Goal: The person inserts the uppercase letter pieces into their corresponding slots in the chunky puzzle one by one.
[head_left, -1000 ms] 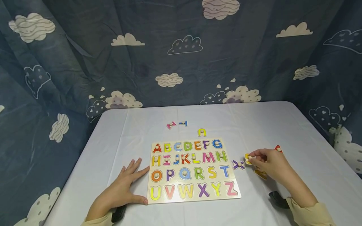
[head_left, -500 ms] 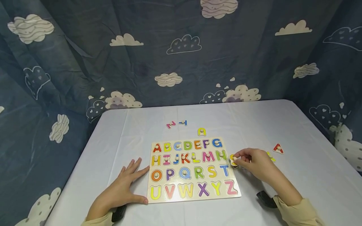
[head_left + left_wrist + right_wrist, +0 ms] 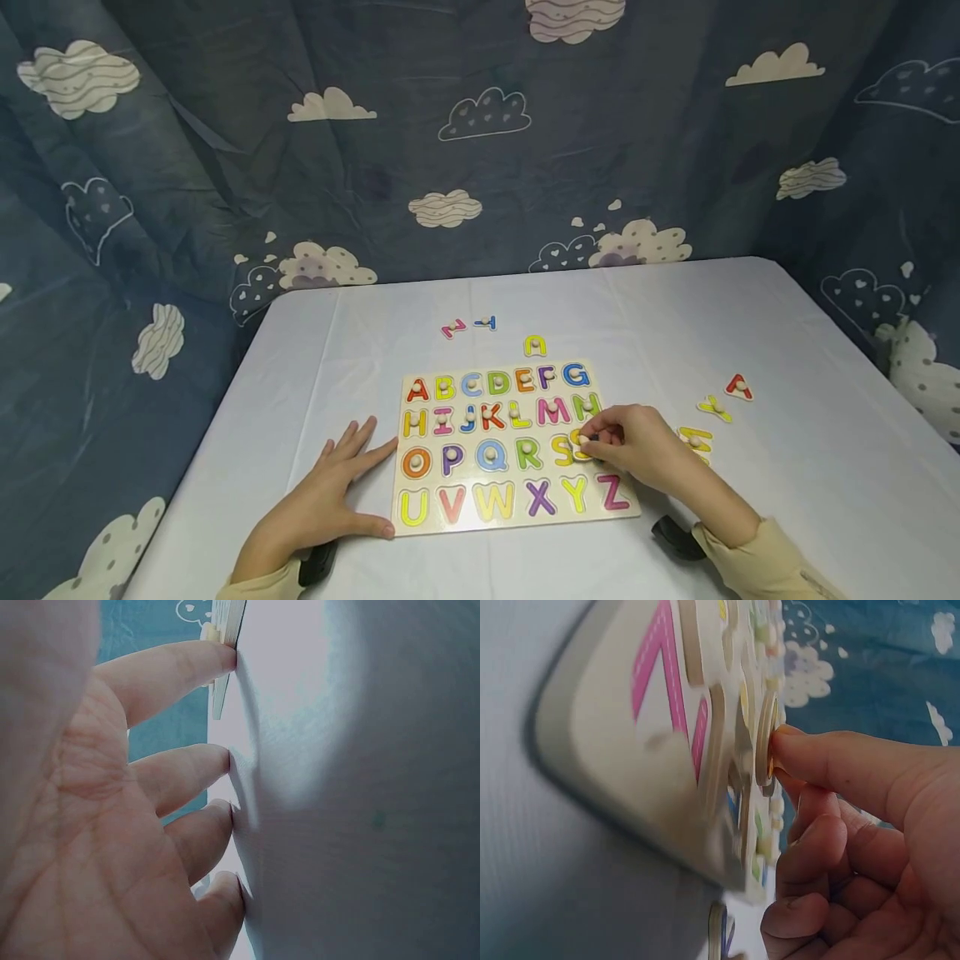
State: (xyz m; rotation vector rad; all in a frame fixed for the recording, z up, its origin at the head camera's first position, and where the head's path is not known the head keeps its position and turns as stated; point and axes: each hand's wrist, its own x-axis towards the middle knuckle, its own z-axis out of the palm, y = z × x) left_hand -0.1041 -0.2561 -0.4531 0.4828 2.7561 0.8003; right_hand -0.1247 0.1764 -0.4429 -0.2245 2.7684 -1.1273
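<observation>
My right hand (image 3: 637,446) pinches the yellow letter S puzzle piece (image 3: 577,443) by its knob between thumb and fingers. The piece hovers over the wooden alphabet board (image 3: 628,502), just right of the printed S recess and overlapping it in the head view. In the right wrist view, the S piece (image 3: 765,742) appears edge-on at the thumb tip, close over the board face. My left hand (image 3: 322,496) lies spread at the board's left side, thumb and index fingertip at its edge. In the left wrist view, its other fingertips (image 3: 217,757) rest on the white tablecloth.
Knobbed letters fill the board's upper rows through R. Beyond the board lie a pink Z (image 3: 453,328), a blue T (image 3: 485,322) and a yellow U (image 3: 535,346). To the right are a red V (image 3: 738,387), a yellow Y (image 3: 716,408) and a yellow W (image 3: 695,442).
My right hand has carried the S piece left from the loose letters onto the board. The yellow W and Y are uncovered, while the purple X is hidden in the head view. My left hand stays put.
</observation>
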